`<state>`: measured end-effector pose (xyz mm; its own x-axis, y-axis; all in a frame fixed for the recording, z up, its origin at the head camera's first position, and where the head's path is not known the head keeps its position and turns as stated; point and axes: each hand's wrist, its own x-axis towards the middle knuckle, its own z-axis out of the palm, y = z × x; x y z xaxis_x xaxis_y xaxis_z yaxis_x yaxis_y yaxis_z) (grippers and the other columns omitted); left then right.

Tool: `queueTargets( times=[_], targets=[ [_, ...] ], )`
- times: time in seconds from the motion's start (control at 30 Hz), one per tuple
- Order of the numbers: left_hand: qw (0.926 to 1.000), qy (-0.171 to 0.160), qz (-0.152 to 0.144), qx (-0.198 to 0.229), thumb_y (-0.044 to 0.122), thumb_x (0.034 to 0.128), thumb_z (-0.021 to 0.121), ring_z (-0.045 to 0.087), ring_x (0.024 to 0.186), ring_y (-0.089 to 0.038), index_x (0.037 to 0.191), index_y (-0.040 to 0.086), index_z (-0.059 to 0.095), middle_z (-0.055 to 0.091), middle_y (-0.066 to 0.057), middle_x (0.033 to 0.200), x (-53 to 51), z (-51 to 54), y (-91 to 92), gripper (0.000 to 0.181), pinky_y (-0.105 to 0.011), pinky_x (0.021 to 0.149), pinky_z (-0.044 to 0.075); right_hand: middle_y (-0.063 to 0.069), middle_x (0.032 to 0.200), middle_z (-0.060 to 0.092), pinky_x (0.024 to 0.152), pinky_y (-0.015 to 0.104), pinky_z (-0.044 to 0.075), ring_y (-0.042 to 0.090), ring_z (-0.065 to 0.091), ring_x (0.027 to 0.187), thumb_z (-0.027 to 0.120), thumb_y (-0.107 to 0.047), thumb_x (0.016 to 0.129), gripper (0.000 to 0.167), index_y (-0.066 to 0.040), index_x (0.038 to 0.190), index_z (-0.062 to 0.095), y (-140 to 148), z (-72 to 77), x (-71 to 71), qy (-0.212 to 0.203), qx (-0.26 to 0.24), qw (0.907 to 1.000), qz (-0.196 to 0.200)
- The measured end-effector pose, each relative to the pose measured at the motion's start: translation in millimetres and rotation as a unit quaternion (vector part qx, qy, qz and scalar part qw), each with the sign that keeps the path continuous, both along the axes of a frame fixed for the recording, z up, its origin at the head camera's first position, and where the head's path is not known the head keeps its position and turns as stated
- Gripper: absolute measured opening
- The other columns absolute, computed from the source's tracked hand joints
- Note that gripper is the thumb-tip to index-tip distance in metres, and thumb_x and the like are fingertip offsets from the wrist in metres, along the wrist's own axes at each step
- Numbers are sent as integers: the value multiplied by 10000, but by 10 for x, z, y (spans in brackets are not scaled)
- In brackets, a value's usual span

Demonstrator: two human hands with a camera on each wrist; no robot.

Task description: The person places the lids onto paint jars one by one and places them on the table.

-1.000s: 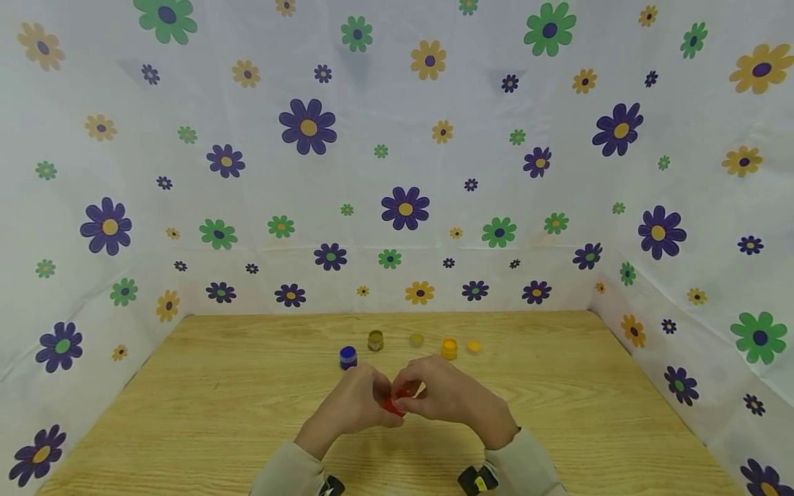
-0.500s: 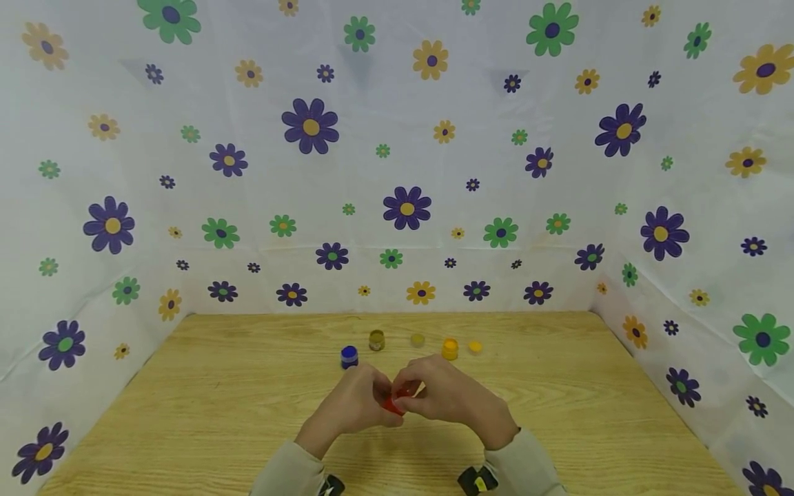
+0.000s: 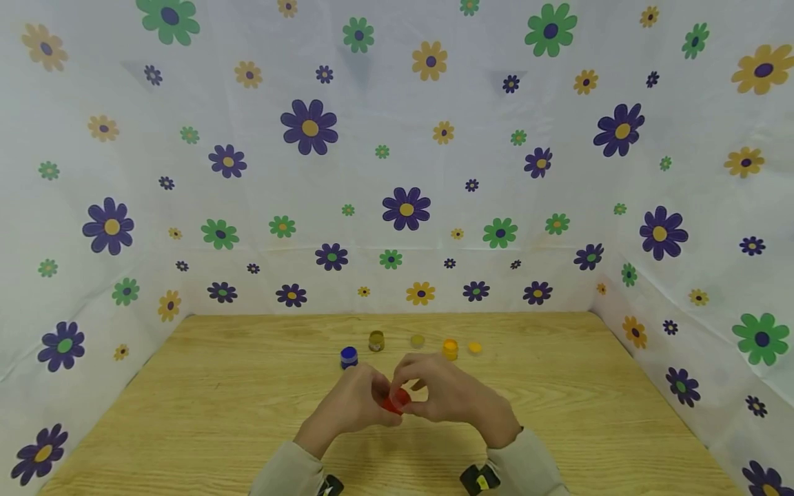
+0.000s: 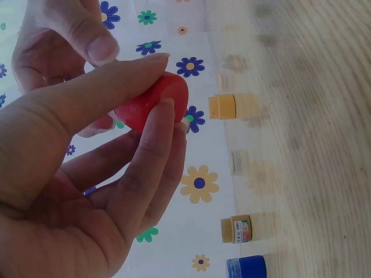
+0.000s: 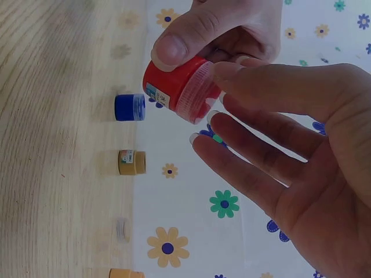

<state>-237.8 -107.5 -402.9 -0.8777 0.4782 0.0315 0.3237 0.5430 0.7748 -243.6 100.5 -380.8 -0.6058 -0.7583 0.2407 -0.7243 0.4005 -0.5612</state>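
A red jar (image 5: 168,84) with a clear ribbed lid (image 5: 197,92) is held tilted above the table. The left hand (image 3: 353,403) grips the jar's red body, thumb on one side and fingers on the other, as the left wrist view shows of the red jar (image 4: 153,104). At the lid is the right hand (image 3: 455,396), its thumb and a fingertip at the rim and its other fingers spread loosely below in the right wrist view. Part of the red jar (image 3: 397,401) shows between the hands.
Behind the hands on the wooden table (image 3: 217,393) stand a blue jar (image 3: 349,357), an ochre jar (image 3: 376,341) and a yellow jar (image 3: 449,349). A pale lid (image 3: 418,341) and a yellow lid (image 3: 474,348) lie near them. Flowered cloth (image 3: 347,172) surrounds the table.
The right fingers have shifted and spread slightly around the lid, leaving more of the red jar showing. The left hand has hardly moved.
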Motion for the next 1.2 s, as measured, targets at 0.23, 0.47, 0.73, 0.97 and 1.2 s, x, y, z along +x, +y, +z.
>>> queueTargets(
  times=[0.23,0.47,0.73,0.97,1.2],
  targets=[
    [10000,-31,-2,-25,101,740,918,690,699,-111,882,69,810,783,-22,813,4,12,5,181,-250,648,569,34,1049,699,858,260,612,149,667,1014,781,36,865,160,-96,950,751,-27,-16,3,-330,41,9994,75],
    [10000,-17,-1,-35,95,742,916,686,695,-103,881,71,813,786,-23,811,9,15,8,175,-247,643,563,38,1021,703,839,254,615,129,676,989,773,35,873,155,-95,957,758,-26,-41,-8,-475,-11,9989,1],
    [10000,-6,-31,-6,96,734,919,686,696,-100,870,73,811,787,-23,813,-5,4,8,176,-251,641,558,40,989,749,753,164,578,63,677,874,762,-59,915,116,-72,1030,774,-22,-48,-13,-381,39,9990,-224],
    [10000,0,-10,-18,100,730,922,676,686,-101,855,78,807,779,-18,794,-7,1,13,171,-252,635,553,39,972,765,722,129,551,33,656,834,751,-80,928,100,-68,1025,776,-28,-45,-5,-309,77,9989,-342],
    [10000,-5,6,5,92,728,920,679,675,-100,862,58,805,778,-25,791,-2,-10,10,181,-243,624,555,48,1040,766,741,173,582,89,681,893,771,-97,919,181,-72,1098,765,-13,-60,-13,-395,104,9987,-321]
  ],
)
